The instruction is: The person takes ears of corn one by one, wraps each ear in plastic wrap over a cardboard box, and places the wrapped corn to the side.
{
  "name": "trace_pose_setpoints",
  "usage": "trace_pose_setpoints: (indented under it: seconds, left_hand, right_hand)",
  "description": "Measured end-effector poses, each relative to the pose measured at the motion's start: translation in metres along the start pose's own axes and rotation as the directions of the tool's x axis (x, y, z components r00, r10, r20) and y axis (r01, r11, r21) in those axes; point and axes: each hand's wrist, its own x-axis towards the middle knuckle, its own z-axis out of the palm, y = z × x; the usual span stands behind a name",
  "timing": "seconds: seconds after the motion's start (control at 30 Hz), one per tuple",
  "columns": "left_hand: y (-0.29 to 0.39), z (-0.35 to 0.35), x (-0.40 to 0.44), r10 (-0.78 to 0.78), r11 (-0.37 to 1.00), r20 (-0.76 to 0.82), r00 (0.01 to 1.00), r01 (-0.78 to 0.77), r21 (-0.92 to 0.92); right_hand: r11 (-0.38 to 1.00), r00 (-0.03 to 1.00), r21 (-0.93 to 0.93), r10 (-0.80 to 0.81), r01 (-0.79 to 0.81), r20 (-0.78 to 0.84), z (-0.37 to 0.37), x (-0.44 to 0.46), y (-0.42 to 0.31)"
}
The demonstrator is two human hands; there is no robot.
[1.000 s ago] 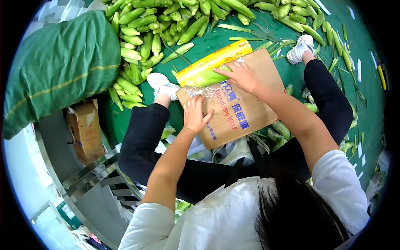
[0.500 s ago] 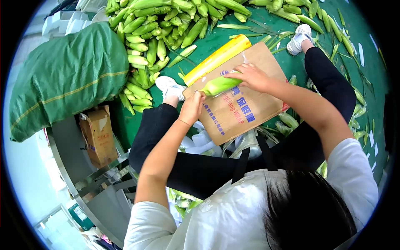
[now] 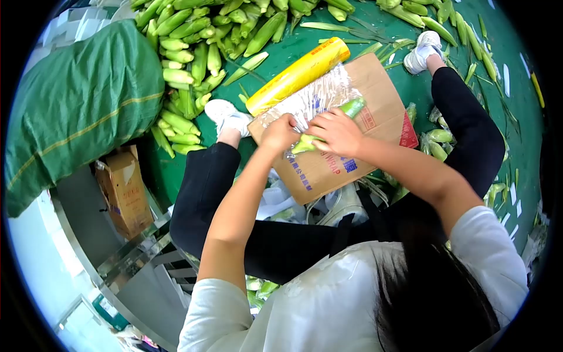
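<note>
An ear of corn (image 3: pixel 353 107) in its green husk lies slanted across a flattened cardboard piece (image 3: pixel 375 82) over my lap. My right hand (image 3: pixel 337 132) is wrapped over the middle of the corn. Clear plastic wrap (image 3: pixel 325 91) stretches, wrinkled, from the yellow film roll (image 3: pixel 299 76) at the cardboard's far edge down to the corn. At the corn's left end, my left hand (image 3: pixel 280 136) is closed with the fingers pinched at the film. Its fingertips are partly hidden.
A heap of husked corn (image 3: pixel 193 29) lies beyond on the green surface (image 3: pixel 281 61). To the left sits a stuffed green sack (image 3: pixel 82 111), with a cardboard box (image 3: pixel 124 193) below it. Wrapped ears of corn (image 3: pixel 437 144) lie at right, near scattered leaves.
Film now stretches from the roll over the cardboard to the corn. The corn and my right hand have come nearer to me; my left hand has shifted slightly right. The view has shifted slightly.
</note>
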Motion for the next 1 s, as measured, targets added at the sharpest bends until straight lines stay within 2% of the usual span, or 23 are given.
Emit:
trace_pose_setpoints:
  seconds: [0.03, 0.07, 0.1, 0.13, 0.17, 0.2, 0.23, 0.27, 0.3, 0.4, 0.43, 0.5, 0.53, 0.67, 0.7, 0.77, 0.8, 0.9, 0.93, 0.97, 1.0]
  left_hand:
    - [-0.029, -0.005, 0.018, 0.058, 0.991, 0.089, 0.994, -0.047, -0.125]
    - [0.014, -0.043, 0.008, -0.072, 0.991, 0.019, 0.997, 0.074, -0.107]
    - [0.049, -0.069, -0.005, -0.168, 0.981, -0.183, 0.969, 0.146, -0.131]
    - [0.051, -0.068, 0.000, -0.108, 0.990, -0.379, 0.919, 0.064, -0.126]
    - [0.053, -0.069, 0.005, -0.045, 0.994, -0.565, 0.824, -0.017, -0.103]
    - [0.065, -0.060, -0.002, -0.053, 0.997, -0.447, 0.893, 0.019, -0.080]
    - [0.084, -0.045, -0.011, -0.057, 0.998, -0.329, 0.943, 0.044, -0.048]
    - [0.061, -0.009, -0.005, 0.226, 0.965, -0.360, 0.905, -0.157, 0.211]
    - [0.073, 0.009, -0.018, 0.303, 0.927, -0.437, 0.847, -0.155, 0.343]
    - [0.079, 0.009, -0.028, 0.320, 0.922, -0.342, 0.884, -0.206, 0.329]
    - [0.079, 0.007, -0.023, 0.313, 0.923, -0.321, 0.894, -0.207, 0.325]
    - [0.076, 0.004, -0.014, 0.397, 0.904, -0.308, 0.864, -0.310, 0.295]
    - [0.072, 0.005, -0.014, 0.410, 0.904, -0.295, 0.863, -0.342, 0.256]
    - [0.071, -0.001, -0.033, 0.412, 0.910, -0.168, 0.896, -0.397, 0.118]
    - [0.069, -0.005, -0.032, 0.382, 0.923, -0.021, 0.924, -0.380, 0.059]
    - [0.062, -0.017, -0.027, 0.317, 0.947, 0.266, 0.910, -0.318, -0.039]
    - [0.074, -0.030, -0.016, 0.267, 0.932, 0.429, 0.863, -0.345, 0.114]
    - [0.109, -0.050, 0.009, 0.196, 0.974, 0.180, 0.964, -0.213, 0.080]
    - [0.103, -0.035, 0.021, 0.435, 0.897, 0.025, 0.900, -0.436, 0.065]
    - [0.100, -0.015, 0.034, 0.641, 0.767, -0.138, 0.755, -0.635, 0.093]
    - [0.099, 0.006, 0.039, 0.660, 0.743, -0.098, 0.744, -0.630, 0.226]
  right_hand:
    - [0.991, 0.988, -0.085, 0.110, -0.101, 0.107, 0.000, 0.020, 0.001]
    - [0.984, 0.989, -0.124, 0.137, -0.129, 0.056, -0.002, 0.043, 0.003]
    - [0.975, 0.987, -0.158, 0.159, -0.156, 0.004, -0.005, 0.064, 0.009]
    - [0.987, 0.982, -0.064, 0.141, -0.150, -0.128, 0.000, 0.079, 0.022]
    - [0.992, 0.956, 0.026, 0.129, -0.126, -0.262, 0.009, 0.095, 0.036]
    - [0.992, 0.907, 0.098, 0.116, -0.083, -0.404, 0.013, 0.109, 0.047]
    - [0.925, 0.889, 0.372, 0.231, -0.075, -0.394, 0.009, 0.117, 0.054]
    - [0.922, 0.868, 0.365, 0.281, -0.127, -0.409, -0.004, 0.113, 0.053]
    - [0.912, 0.845, 0.367, 0.338, -0.184, -0.414, -0.012, 0.100, 0.049]
    - [0.977, 0.979, -0.081, 0.192, -0.197, -0.066, -0.010, 0.031, 0.048]
    - [0.987, 0.986, -0.114, 0.100, -0.115, -0.133, -0.009, 0.018, 0.047]
    - [0.979, 0.956, -0.202, -0.096, 0.040, -0.276, -0.016, 0.002, 0.047]
    - [0.979, 0.975, -0.199, -0.081, 0.039, -0.206, -0.018, 0.004, 0.048]
    - [0.969, 0.995, -0.248, -0.032, 0.007, -0.096, -0.026, -0.007, 0.024]
    - [0.984, 0.999, -0.172, 0.041, -0.044, -0.019, -0.026, -0.008, 0.018]
    - [0.988, 0.977, -0.034, 0.156, -0.153, 0.147, -0.030, -0.002, 0.011]
    - [0.976, 0.951, 0.030, 0.201, -0.214, 0.237, -0.031, -0.001, 0.011]
    - [0.946, 0.839, 0.181, 0.138, -0.269, 0.527, -0.034, 0.005, 0.032]
    - [0.933, 0.796, 0.223, 0.098, -0.281, 0.597, -0.037, 0.007, 0.036]
    - [0.913, 0.752, 0.266, 0.064, -0.309, 0.656, -0.033, 0.012, 0.045]
    - [0.889, 0.700, 0.308, 0.019, -0.339, 0.714, -0.017, 0.013, 0.055]
